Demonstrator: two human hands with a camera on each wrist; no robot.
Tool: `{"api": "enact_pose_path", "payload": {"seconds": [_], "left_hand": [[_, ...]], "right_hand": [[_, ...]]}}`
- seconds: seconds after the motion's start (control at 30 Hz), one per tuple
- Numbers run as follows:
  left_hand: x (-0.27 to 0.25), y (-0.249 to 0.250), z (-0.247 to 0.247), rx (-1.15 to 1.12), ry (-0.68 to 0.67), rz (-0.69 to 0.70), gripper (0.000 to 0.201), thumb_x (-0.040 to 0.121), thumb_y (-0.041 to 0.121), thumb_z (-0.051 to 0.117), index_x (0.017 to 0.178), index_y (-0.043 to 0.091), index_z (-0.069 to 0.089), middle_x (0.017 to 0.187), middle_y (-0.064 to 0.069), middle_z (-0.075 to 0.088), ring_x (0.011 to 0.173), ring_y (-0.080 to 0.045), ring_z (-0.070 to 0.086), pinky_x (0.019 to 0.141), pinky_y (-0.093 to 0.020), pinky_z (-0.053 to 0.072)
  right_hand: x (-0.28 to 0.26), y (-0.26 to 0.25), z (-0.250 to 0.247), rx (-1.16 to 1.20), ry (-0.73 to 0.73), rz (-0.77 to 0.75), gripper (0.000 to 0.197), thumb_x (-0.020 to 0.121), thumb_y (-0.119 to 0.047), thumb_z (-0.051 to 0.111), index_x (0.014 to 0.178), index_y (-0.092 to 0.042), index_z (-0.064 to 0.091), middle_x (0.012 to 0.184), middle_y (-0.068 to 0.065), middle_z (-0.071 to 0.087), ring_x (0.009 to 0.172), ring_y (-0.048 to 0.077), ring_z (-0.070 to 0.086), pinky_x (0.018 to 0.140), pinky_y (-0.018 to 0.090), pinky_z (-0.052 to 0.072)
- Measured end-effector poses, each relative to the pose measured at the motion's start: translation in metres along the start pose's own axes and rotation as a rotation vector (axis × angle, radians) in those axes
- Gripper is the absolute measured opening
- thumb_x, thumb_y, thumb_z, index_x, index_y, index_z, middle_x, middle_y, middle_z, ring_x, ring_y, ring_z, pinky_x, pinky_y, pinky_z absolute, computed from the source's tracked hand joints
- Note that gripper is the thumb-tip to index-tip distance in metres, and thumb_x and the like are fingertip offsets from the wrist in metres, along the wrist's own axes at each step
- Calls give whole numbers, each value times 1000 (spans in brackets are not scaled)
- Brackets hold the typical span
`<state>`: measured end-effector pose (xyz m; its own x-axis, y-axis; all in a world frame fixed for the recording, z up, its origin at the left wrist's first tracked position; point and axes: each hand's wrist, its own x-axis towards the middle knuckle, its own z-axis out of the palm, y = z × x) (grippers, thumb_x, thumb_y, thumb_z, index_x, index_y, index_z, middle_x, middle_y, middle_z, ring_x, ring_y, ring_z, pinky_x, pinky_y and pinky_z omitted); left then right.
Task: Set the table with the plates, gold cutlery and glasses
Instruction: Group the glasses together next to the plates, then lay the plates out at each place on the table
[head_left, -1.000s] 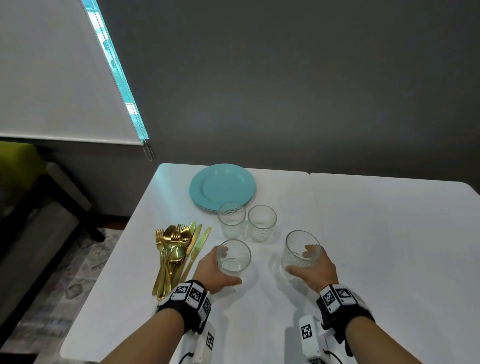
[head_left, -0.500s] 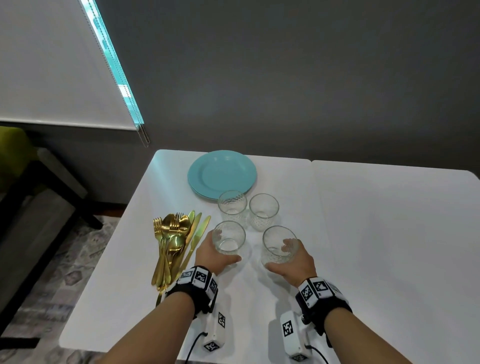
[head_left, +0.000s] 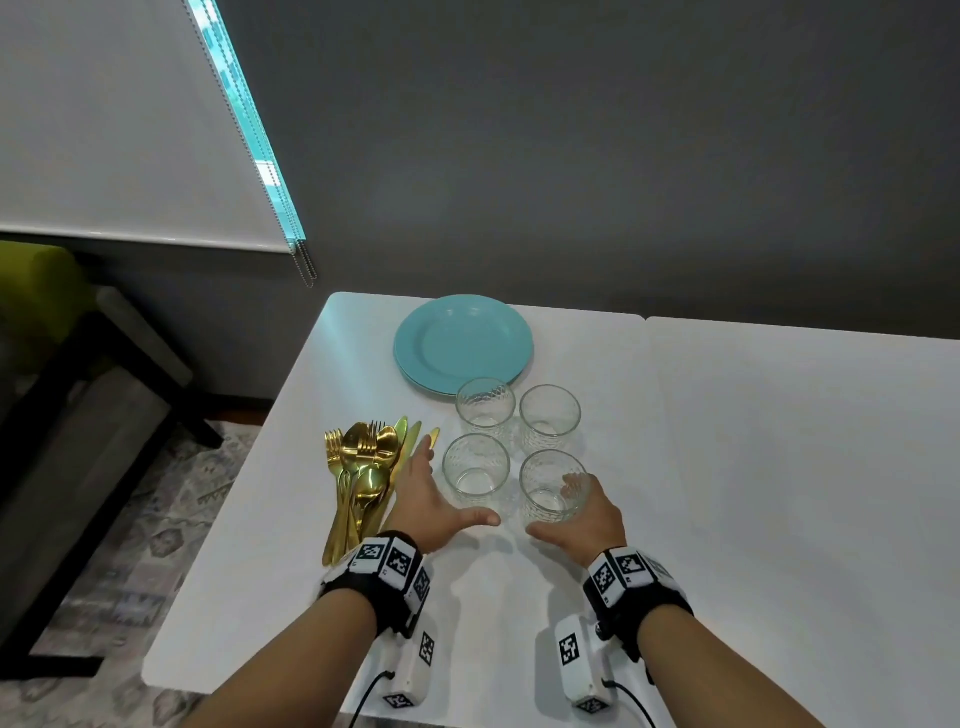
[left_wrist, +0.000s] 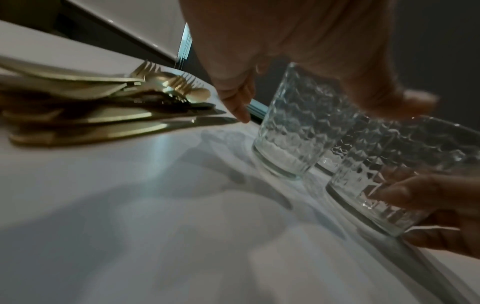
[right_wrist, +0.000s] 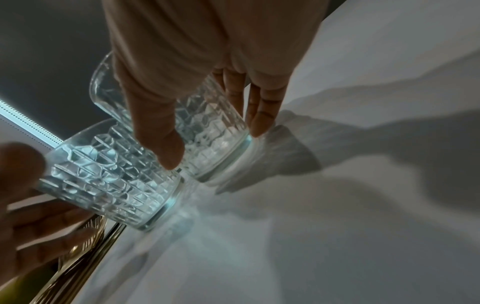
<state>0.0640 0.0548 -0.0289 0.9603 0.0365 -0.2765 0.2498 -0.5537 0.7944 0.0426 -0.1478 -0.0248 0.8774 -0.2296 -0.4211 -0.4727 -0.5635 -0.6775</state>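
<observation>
Left hand (head_left: 431, 499) spread apart, right hand (head_left: 589, 525) cupped round glass (head_left: 550, 488), wristbands (head_left: 387, 564) visible only from head view.

The right hand (head_left: 587, 519) has slid the near-right glass (head_left: 553, 486) leftward over the white table (head_left: 753, 467). A second ago that glass stood well apart; it is now just beside the near-left glass (head_left: 475, 470) and directly in front of the back-right glass (head_left: 549, 418). The left hand (head_left: 431, 499) has let go of the near-left glass: its fingers (head_left: 422, 462), earlier wrapped round it, now stretch out straight between it and the gold cutlery (head_left: 363, 478).
</observation>
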Motion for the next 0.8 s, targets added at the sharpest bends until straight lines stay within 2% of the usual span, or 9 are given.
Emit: {"api": "enact_pose_path", "payload": {"seconds": [0.1,0.2,0.3,0.37,0.47,0.57,0.67,0.73,0.8], "left_hand": [[-1,0,-10,-93,50,47,141,34,75,74,149,20,14,149,-5,29,133,-21,37,106,-47,41],[0,8,-18,-202,131,49,111,59,78,59,144,14,29,138,-6,44,124,-19,45,98,-34,42],[11,18,-27,-184,250,-2,60,89,53,45,126,6,51,126,-10,56,112,-20,52,91,-27,37],[23,22,-32,-156,313,-48,40,96,36,44,117,4,57,118,-10,60,110,-24,55,90,-28,38],[41,29,-41,-111,326,-101,32,92,28,54,115,5,58,117,-9,62,112,-27,57,92,-33,43],[68,29,-50,-66,233,-226,37,89,27,58,118,5,57,108,-9,65,102,-27,61,91,-33,46],[98,34,-56,-191,103,-352,31,89,24,57,105,-3,60,71,-7,57,57,-21,54,62,-27,46],[114,40,-59,-324,48,-429,18,91,15,57,83,-2,58,76,-9,53,53,-19,47,55,-27,44],[131,38,-59,-394,43,-478,19,90,12,58,74,1,53,74,-10,52,52,-19,47,53,-27,44]], "right_hand": [[1,-2,4,18,12,5,79,59,-21,85,127,-17,45,122,4,59,114,23,55,92,25,44],[1,-3,6,20,11,12,80,59,-21,86,127,-17,45,123,4,58,114,23,55,90,24,43],[1,-3,4,15,-8,1,84,58,-21,87,130,-17,43,124,3,58,116,22,54,87,21,41],[3,-2,0,3,-41,0,89,58,-20,88,134,-18,41,124,3,57,116,21,54,85,18,38],[11,1,-12,-69,-115,12,92,58,-17,86,136,-18,38,122,4,57,107,19,53,84,19,41],[22,3,-30,-202,-169,69,94,65,-13,80,143,-18,29,137,8,49,124,23,50,96,24,42],[30,4,-52,-338,-184,137,86,73,-14,74,145,-17,29,138,11,47,125,24,50,98,24,42],[35,6,-66,-422,-190,164,84,71,-16,77,143,-17,33,136,10,49,123,23,51,96,23,42],[39,9,-78,-467,-195,190,84,70,-18,80,141,-17,35,137,10,50,123,22,51,96,22,42]]}}
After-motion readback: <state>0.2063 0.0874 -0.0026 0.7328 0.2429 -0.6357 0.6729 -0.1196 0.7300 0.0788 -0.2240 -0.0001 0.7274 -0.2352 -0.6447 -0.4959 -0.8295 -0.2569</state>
